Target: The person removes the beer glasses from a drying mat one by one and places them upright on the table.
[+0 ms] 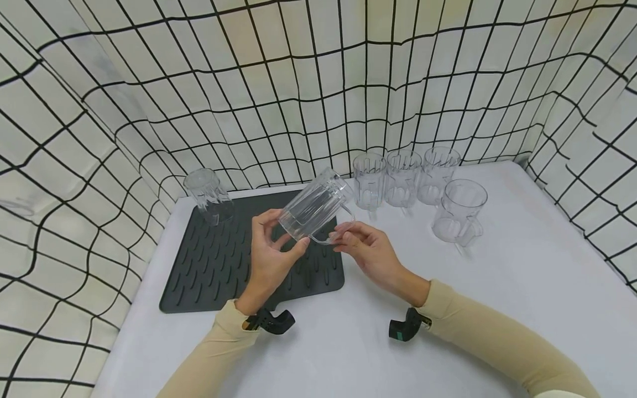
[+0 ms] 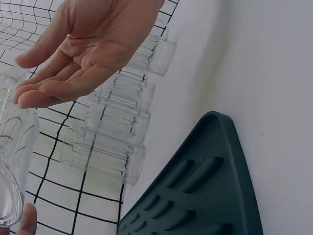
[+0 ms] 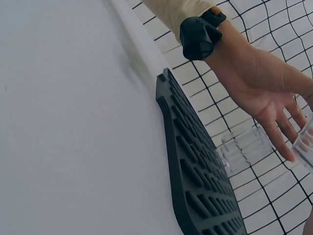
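Observation:
A clear glass mug (image 1: 316, 204) is held tilted above the dark drying mat, its mouth up and to the right. My left hand (image 1: 273, 249) grips it at its base, fingers and thumb spread round the lower end. With its thumb and fingertips, my right hand (image 1: 368, 249) pinches the mug's handle (image 1: 323, 241). The left wrist view shows the right hand (image 2: 98, 54) beside the mug (image 2: 17, 142). Only a sliver of the mug (image 3: 305, 147) appears in the right wrist view, at the left hand's (image 3: 264, 88) fingertips.
Another clear mug (image 1: 209, 196) stands on the ridged mat (image 1: 214, 276) at its back left corner. Three mugs, including a middle one (image 1: 403, 179), line the back of the white table (image 1: 348, 354), with one more mug (image 1: 458, 210) in front. Black netting (image 1: 343, 83) borders the table.

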